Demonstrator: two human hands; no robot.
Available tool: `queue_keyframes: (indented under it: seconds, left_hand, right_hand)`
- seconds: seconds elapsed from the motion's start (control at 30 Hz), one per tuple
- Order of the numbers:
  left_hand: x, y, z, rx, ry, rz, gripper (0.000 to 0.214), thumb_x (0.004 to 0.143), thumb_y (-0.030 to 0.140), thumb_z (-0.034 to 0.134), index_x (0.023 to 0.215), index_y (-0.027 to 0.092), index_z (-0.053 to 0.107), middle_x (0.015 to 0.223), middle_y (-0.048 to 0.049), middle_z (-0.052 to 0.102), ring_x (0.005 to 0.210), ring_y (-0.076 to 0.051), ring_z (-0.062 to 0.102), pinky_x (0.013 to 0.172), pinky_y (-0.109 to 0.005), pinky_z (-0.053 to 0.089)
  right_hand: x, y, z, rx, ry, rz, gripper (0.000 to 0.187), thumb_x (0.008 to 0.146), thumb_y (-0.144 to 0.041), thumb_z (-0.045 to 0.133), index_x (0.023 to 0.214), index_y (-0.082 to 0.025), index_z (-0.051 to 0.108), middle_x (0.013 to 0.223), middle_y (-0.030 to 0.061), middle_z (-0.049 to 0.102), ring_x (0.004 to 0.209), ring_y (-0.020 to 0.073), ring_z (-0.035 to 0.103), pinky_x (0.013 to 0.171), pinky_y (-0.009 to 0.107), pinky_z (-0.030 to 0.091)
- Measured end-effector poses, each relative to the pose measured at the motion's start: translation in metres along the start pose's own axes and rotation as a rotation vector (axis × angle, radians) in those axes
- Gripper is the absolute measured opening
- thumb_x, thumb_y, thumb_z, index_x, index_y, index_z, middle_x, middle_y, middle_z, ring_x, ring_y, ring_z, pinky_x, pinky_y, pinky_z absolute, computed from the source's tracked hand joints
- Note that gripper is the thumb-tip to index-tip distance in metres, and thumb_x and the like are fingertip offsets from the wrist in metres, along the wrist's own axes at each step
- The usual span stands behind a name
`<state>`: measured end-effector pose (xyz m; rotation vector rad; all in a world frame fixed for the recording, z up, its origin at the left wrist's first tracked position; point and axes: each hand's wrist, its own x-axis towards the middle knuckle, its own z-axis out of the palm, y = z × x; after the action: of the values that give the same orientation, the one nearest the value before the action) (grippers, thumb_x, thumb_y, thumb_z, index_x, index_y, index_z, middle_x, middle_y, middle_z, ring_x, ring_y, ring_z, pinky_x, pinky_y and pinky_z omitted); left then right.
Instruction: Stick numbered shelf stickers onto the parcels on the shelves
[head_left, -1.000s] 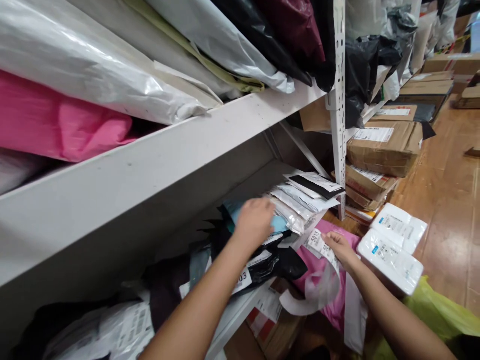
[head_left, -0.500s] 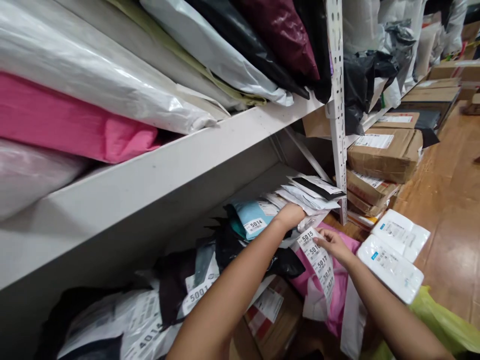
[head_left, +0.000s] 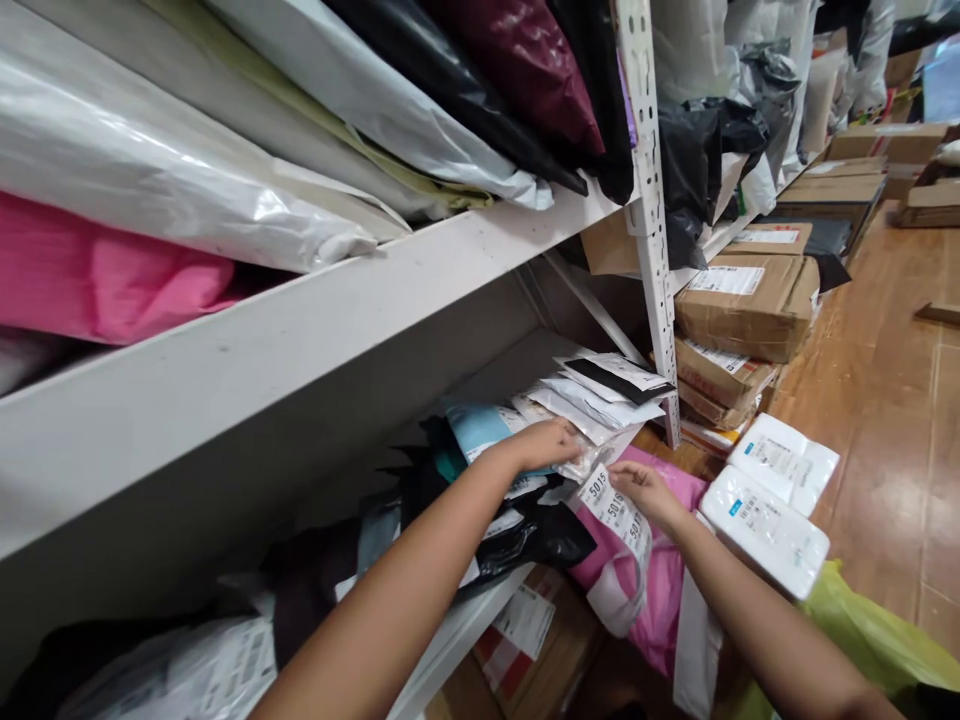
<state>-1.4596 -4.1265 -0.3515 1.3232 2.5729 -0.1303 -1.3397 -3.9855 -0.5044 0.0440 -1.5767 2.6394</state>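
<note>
My right hand [head_left: 643, 492] pinches the edge of a strip of white number labels [head_left: 616, 515], with 5015 at its top end and 5016 and 5017 below. The strip hangs curled over a pink plastic mailer [head_left: 664, 600]. My left hand [head_left: 551, 445] has its fingers closed on a crinkled clear plastic bag [head_left: 583, 462] just beside the strip's top; the fingertips are partly hidden. Past it lies a pile of flat white parcels [head_left: 592, 405]. A light blue parcel [head_left: 474, 425] and a black plastic mailer [head_left: 551, 535] lie beside and under my left forearm.
A white shelf beam [head_left: 315, 310] crosses above my arms, loaded with plastic mailers. The perforated post [head_left: 654, 230] stands beyond the pile. Cardboard boxes [head_left: 750, 305] are stacked past it. White wrapped packs [head_left: 769, 525] and a yellow-green bag [head_left: 874, 625] lie on the wooden floor.
My left hand has drawn back slightly onto the clear bag. My right hand has moved a little left with the label strip, which now curls more. The view has shifted to the right.
</note>
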Motion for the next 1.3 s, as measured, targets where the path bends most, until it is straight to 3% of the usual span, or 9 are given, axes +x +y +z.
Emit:
queue_keyframes:
  seconds: [0.1, 0.23, 0.33, 0.47, 0.63, 0.8, 1.0, 1.17, 1.3]
  left_hand:
    - [-0.004, 0.005, 0.006, 0.012, 0.024, -0.014, 0.017, 0.074, 0.025, 0.065, 0.088, 0.025, 0.075, 0.113, -0.0038, 0.063, 0.109, -0.023, 0.057, 0.096, -0.029, 0.044]
    - [-0.005, 0.015, 0.013, 0.009, 0.08, -0.048, 0.024, 0.09, 0.024, 0.047, 0.087, 0.023, 0.071, 0.096, -0.0027, 0.065, 0.099, -0.019, 0.06, 0.09, -0.028, 0.047]
    - [-0.008, 0.029, 0.023, 0.04, 0.173, -0.128, 0.023, 0.093, 0.028, 0.047, 0.095, 0.019, 0.068, 0.097, -0.0061, 0.065, 0.098, -0.021, 0.06, 0.089, -0.031, 0.048]
    - [-0.008, 0.054, 0.044, 0.109, 0.317, -0.291, 0.019, 0.092, 0.02, 0.052, 0.104, 0.012, 0.064, 0.108, -0.0143, 0.063, 0.106, -0.026, 0.059, 0.093, -0.037, 0.046]
    - [0.0, 0.071, 0.065, 0.14, 0.468, -0.441, 0.017, 0.093, 0.017, 0.049, 0.105, 0.013, 0.061, 0.105, -0.0131, 0.063, 0.105, -0.027, 0.061, 0.099, -0.043, 0.043]
    - [0.006, 0.069, 0.073, 0.131, 0.542, -0.477, 0.014, 0.092, 0.016, 0.051, 0.103, 0.015, 0.06, 0.103, -0.01, 0.063, 0.104, -0.024, 0.06, 0.105, -0.043, 0.037]
    - [0.008, 0.058, 0.073, 0.114, 0.545, -0.451, 0.019, 0.093, 0.015, 0.046, 0.102, 0.015, 0.063, 0.103, -0.0122, 0.064, 0.104, -0.026, 0.058, 0.105, -0.045, 0.036]
    - [0.006, 0.056, 0.072, 0.117, 0.549, -0.444, 0.024, 0.092, 0.014, 0.043, 0.103, 0.014, 0.064, 0.108, -0.0158, 0.063, 0.105, -0.031, 0.055, 0.099, -0.048, 0.037]
    - [0.006, 0.056, 0.069, 0.121, 0.523, -0.462, 0.024, 0.091, 0.014, 0.041, 0.1, 0.014, 0.064, 0.107, -0.0163, 0.062, 0.104, -0.031, 0.054, 0.095, -0.046, 0.039]
  right_hand:
    - [0.019, 0.008, 0.014, -0.066, 0.077, -0.068, 0.048, 0.062, -0.064, 0.075, 0.076, -0.021, 0.059, 0.057, -0.0044, 0.054, 0.052, 0.0122, 0.048, 0.053, 0.025, 0.038]
    - [0.036, 0.013, 0.02, -0.125, 0.171, -0.117, 0.045, 0.067, -0.063, 0.069, 0.074, -0.022, 0.054, 0.053, -0.0075, 0.045, 0.047, 0.0104, 0.038, 0.048, 0.024, 0.031]
    - [0.039, 0.014, 0.019, -0.162, 0.217, -0.163, 0.041, 0.068, -0.059, 0.07, 0.072, -0.021, 0.055, 0.055, -0.0062, 0.047, 0.052, 0.0115, 0.041, 0.051, 0.024, 0.033]
    - [0.032, 0.018, 0.017, -0.167, 0.244, -0.194, 0.044, 0.064, -0.058, 0.075, 0.081, -0.02, 0.061, 0.064, -0.0014, 0.059, 0.059, 0.0154, 0.051, 0.055, 0.026, 0.038]
    - [0.032, 0.02, 0.014, -0.187, 0.289, -0.137, 0.046, 0.063, -0.064, 0.072, 0.066, -0.021, 0.059, 0.051, -0.0028, 0.053, 0.048, 0.0124, 0.039, 0.046, 0.025, 0.029]
    - [0.032, 0.012, 0.018, -0.216, 0.394, -0.112, 0.055, 0.061, -0.067, 0.073, 0.051, -0.024, 0.041, 0.043, -0.0075, 0.037, 0.043, 0.0094, 0.029, 0.044, 0.025, 0.024]
    - [0.024, 0.008, 0.02, -0.06, 0.272, 0.071, 0.052, 0.044, -0.061, 0.085, 0.061, -0.021, 0.057, 0.047, -0.0042, 0.053, 0.043, 0.013, 0.045, 0.047, 0.027, 0.035]
    - [0.018, 0.013, 0.022, -0.107, 0.435, 0.057, 0.061, 0.052, -0.063, 0.082, 0.046, -0.026, 0.034, 0.038, -0.0083, 0.034, 0.039, 0.009, 0.029, 0.042, 0.026, 0.023]
    - [0.003, 0.014, 0.025, 0.028, 0.288, 0.161, 0.05, 0.049, -0.061, 0.084, 0.057, -0.022, 0.053, 0.047, -0.0043, 0.052, 0.044, 0.0113, 0.041, 0.044, 0.026, 0.029]
